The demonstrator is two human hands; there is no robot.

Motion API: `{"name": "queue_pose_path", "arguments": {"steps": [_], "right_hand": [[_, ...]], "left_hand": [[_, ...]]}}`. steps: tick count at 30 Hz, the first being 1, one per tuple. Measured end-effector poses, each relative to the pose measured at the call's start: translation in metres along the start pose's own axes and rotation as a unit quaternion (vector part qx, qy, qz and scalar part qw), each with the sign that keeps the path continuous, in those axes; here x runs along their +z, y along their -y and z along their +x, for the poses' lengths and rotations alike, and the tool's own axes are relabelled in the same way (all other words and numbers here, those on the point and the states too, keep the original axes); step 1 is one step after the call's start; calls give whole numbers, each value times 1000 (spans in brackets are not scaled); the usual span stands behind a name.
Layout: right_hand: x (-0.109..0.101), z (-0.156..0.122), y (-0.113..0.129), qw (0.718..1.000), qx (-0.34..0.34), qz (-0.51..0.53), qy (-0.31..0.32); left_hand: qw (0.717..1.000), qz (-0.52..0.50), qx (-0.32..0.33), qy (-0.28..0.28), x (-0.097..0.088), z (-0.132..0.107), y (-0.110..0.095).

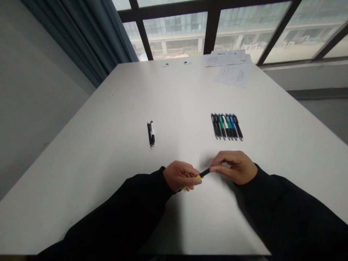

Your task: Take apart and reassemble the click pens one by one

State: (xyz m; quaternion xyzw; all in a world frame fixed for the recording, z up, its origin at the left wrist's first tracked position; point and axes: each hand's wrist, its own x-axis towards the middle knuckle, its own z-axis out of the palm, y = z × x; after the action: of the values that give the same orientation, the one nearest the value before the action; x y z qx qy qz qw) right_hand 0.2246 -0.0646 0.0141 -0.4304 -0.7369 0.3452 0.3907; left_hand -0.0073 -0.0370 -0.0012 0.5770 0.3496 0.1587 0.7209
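Seven pens (227,127) in a row, two pens (151,135) paired, one pen (205,173) held

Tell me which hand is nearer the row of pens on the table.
Right. The right hand lies just below the row of pens, under its right half; the left hand lies farther off, below and left of the row. Both grip the yellow-and-black pen.

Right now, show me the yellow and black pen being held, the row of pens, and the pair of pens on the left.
Yellow and black pen (205,173), head view, point on its black section.
Row of pens (228,125), head view, point on a green barrel near the middle.
Pair of pens (152,132), head view, point on the white barrel.
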Motion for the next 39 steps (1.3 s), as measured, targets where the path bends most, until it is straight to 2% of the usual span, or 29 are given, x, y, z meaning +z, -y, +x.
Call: {"name": "queue_pose_path", "arguments": {"steps": [4,7,10,16,20,25,29,34,39], "right_hand": [[1,-1,-7,996,-40,-78,16],[0,-3,-10,995,-66,-60,36],[-1,-4,-8,999,-32,-22,30],[-1,-4,-4,995,6,-85,52],[0,-4,-4,999,8,-22,48],[0,-6,-6,995,21,-75,58],[0,-6,-6,998,9,-20,55],[2,-5,-5,995,27,-61,78],[1,-4,-2,997,6,-15,79]], "left_hand": [[1000,12,0,9,0,0,-2],[1000,7,2,2,0,0,-2],[1000,0,-5,-5,0,0,-1],[1000,9,6,5,0,0,0],[1000,1,4,1,0,0,1],[1000,8,-1,0,0,0,-1],[1000,3,-8,-1,1,-1,-3],[1000,13,-1,8,1,-1,-3],[1000,11,-2,2,2,0,-4]]}}
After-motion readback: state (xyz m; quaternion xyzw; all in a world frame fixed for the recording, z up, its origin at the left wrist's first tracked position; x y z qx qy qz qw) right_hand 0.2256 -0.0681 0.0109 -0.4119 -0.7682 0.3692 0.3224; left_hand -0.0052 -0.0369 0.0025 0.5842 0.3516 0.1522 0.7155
